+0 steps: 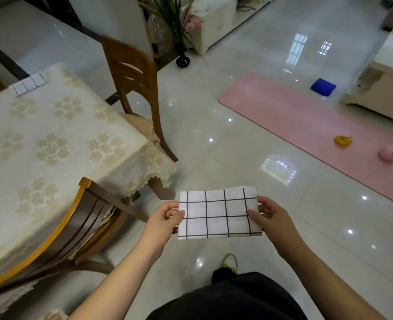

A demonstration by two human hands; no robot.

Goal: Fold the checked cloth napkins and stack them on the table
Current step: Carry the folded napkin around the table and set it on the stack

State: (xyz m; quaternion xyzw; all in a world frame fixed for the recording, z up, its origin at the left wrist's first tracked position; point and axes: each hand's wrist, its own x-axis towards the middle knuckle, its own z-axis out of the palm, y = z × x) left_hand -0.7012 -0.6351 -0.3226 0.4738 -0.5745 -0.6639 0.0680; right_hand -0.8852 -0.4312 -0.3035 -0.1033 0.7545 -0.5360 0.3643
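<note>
Two hands hold one folded checked napkin (219, 213) in front of you, out over the glossy tiled floor (237, 139) and clear of the table: your left hand (165, 219) pinches its left edge, thumb on top and fingers curled underneath, and your right hand (269, 214) pinches the right edge the same way, so the cloth lies flat and roughly level between them as a white rectangle crossed by thin dark lines. A second checked napkin (28, 84) already lies folded on the far corner of the table (59, 139), which stands to your left under a cream lace cloth with a flower pattern. One wooden chair (133, 77) stands at the table's far side and another wooden chair (75, 227) is tucked in at its near edge, just left of your left forearm. Over to your right a pink mat (306, 116) stretches across the floor, with a blue folded cloth (323, 87) near its far edge
</note>
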